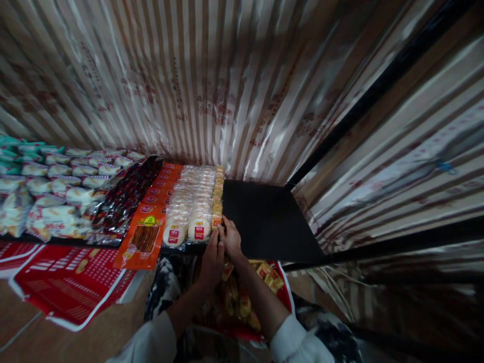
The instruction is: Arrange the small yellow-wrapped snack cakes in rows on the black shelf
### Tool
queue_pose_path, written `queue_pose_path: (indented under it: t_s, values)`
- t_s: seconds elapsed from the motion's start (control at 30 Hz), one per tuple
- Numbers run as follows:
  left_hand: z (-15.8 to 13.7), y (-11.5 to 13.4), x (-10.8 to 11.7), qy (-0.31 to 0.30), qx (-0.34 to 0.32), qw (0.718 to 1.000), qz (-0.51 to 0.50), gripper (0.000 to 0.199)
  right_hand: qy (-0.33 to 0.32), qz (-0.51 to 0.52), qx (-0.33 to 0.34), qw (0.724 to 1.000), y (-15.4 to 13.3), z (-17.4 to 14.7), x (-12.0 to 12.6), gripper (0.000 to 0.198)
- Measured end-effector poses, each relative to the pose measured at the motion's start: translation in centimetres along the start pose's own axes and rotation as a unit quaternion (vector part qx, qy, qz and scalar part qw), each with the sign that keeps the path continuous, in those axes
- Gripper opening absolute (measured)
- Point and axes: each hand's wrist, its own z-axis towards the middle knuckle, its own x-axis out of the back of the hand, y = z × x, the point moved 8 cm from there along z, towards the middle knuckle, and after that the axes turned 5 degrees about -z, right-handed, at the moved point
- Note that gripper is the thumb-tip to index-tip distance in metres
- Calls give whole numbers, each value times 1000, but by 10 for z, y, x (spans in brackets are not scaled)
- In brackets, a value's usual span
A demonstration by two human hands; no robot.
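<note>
My right hand [231, 237] is at the front end of a narrow row of yellow snack packets [217, 201], its fingers closed around the right side of the front packet. Pressed against it from the left is my left hand [214, 257], fingers together at the shelf's front edge; what they hold, if anything, is hidden. Two rows of round white rice crackers [199, 227] in clear wrappers lie just left of the yellow row. Below my forearms, a red basket [287, 287] between my knees holds more loose yellow packets [242, 302].
The black shelf [268, 217] extends right to a black metal post [340, 126]. Orange snack bags [145, 237], dark red packets [128, 196] and white bags [60, 217] fill its left part. Another red basket [71, 282] stands on the floor. Striped sheeting [212, 91] hangs behind.
</note>
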Motion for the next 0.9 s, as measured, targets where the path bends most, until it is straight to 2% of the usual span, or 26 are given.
queue_pose_path:
  t_s: [0.1,0.2,0.3,0.37,0.43,0.53,0.6,0.7,0.8,0.9]
  values:
    - [0,4,0,6,-14,1000,5,49,-1,24,0,1000,-1,-1,1,42]
    - [-3,8,6,26,-39,998,28,42,46,81,-6,996,1,-10,13,41]
    - [-15,10,14,46,-65,995,59,35,93,147,-27,984,13,-33,28,38]
    - [-29,6,13,32,-75,994,73,30,95,187,-37,977,25,-54,34,37]
    - [-45,-4,5,-9,-72,994,83,28,79,197,-38,976,38,-76,37,34]
    - [-63,-28,-13,-61,-38,992,105,31,33,127,-50,990,57,-101,29,34]
    - [-67,-47,-21,-64,6,990,129,37,2,66,-58,996,68,-109,18,30]
    - [-61,-67,-23,-44,60,984,159,43,-15,-2,-73,997,80,-111,5,26]
    - [-51,-76,-20,-38,88,980,174,42,-16,-67,-86,994,85,-109,-1,26]
    - [-42,-81,-19,-48,106,976,186,42,-58,-101,-60,991,81,-110,-13,25]
